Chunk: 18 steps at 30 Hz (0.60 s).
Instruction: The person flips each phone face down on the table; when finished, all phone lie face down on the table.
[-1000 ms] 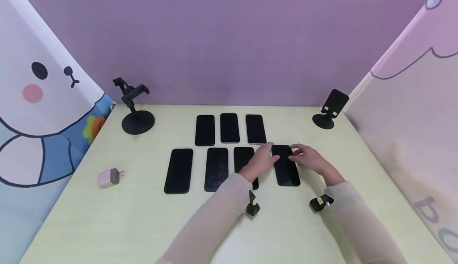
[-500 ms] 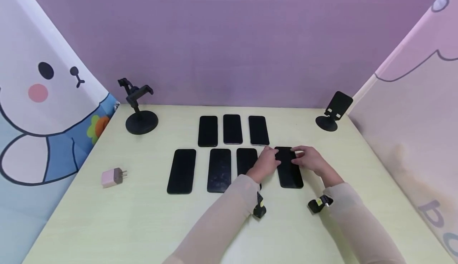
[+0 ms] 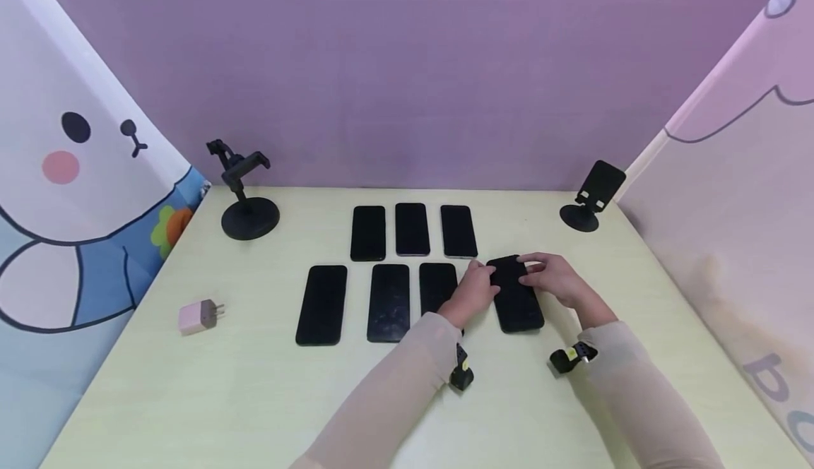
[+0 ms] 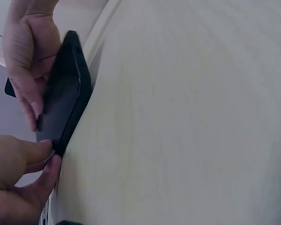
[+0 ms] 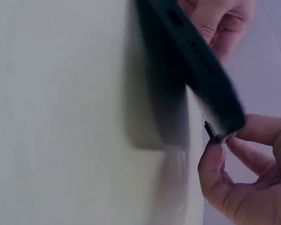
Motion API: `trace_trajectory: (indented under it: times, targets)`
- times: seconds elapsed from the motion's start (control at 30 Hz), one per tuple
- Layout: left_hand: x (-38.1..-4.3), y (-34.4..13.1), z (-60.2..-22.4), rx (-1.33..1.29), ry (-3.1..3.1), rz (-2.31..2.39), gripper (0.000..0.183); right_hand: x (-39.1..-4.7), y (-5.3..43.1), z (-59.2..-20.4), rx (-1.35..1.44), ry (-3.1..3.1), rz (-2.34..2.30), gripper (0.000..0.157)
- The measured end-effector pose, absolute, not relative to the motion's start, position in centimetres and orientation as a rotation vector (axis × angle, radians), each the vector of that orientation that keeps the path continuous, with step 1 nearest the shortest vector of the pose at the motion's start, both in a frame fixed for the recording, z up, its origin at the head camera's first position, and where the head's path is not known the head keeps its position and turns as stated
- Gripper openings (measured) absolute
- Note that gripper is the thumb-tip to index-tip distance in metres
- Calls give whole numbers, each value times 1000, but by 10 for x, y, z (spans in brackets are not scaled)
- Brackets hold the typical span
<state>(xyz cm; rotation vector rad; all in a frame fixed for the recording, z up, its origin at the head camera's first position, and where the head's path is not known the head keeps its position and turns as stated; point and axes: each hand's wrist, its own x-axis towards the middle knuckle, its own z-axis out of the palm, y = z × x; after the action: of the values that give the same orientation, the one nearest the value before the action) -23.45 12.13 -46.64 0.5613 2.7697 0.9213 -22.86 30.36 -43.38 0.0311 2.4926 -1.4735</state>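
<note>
A black phone (image 3: 516,303) at the right end of the front row is held between both hands at its far end. My left hand (image 3: 470,292) pinches its left edge between thumb and finger, shown closely in the left wrist view, where the phone (image 4: 65,89) tilts off the table. From the other side, my right hand (image 3: 558,282) grips the right edge near the far corner. In the right wrist view, the port end of the phone (image 5: 201,56) is raised, with a shadow under it. Partly behind the left hand and wrist lies another phone (image 3: 436,282).
Two more phones (image 3: 321,306) (image 3: 388,303) lie left in the front row; three others (image 3: 412,230) form the back row. A black arm stand (image 3: 251,218) stands back left, a smaller phone stand (image 3: 598,190) back right. A pink plug charger (image 3: 198,316) lies at left.
Both hands have closed in on the right-hand phone's far edges. The phone has lifted from lying flat and turned slightly; its near end has shifted a little right.
</note>
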Motion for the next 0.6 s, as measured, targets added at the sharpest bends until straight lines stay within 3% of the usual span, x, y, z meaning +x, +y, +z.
trace_trajectory:
  times: [0.37,0.6]
  targets:
    - [-230,123,-469,602,2750,1093,43,-223,307,-424,-150,2436,-1620,48]
    - [-230,126,-475,645,2691,1453,43,-221,303,-419,-203,2348,-1721,48]
